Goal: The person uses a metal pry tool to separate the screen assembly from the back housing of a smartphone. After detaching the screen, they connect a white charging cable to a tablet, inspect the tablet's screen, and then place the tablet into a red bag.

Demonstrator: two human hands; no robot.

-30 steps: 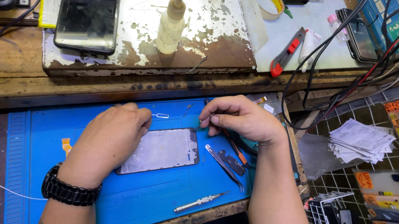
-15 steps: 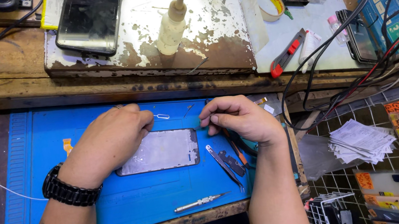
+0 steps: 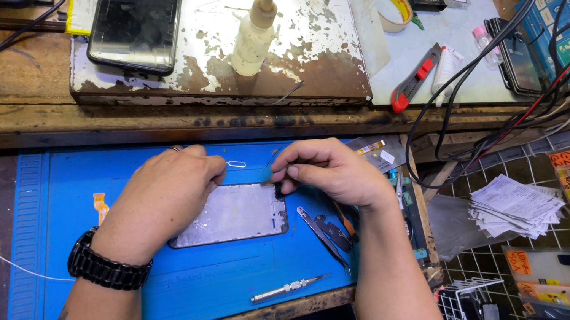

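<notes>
A grey opened phone body (image 3: 236,214) lies flat on the blue work mat (image 3: 75,241). My left hand (image 3: 160,200), with a black watch on its wrist, curls over the phone's upper left part and presses it down. My right hand (image 3: 329,172) is at the phone's top right corner. Its thumb and fingertips pinch a small pale-blue piece (image 3: 265,175) against the phone's top edge. What lies under the fingers is hidden.
On the mat lie a screwdriver (image 3: 287,288), tweezers (image 3: 319,227), an orange flex strip (image 3: 101,206) and a pin (image 3: 236,164). Behind are a black phone (image 3: 138,19), a glue bottle (image 3: 254,30), a tape roll (image 3: 390,3), a red knife (image 3: 414,80) and cables. Folded papers (image 3: 513,207) sit at right.
My right hand's fingertips have drawn a little left, toward the phone's top right corner. The left hand has hardly moved.
</notes>
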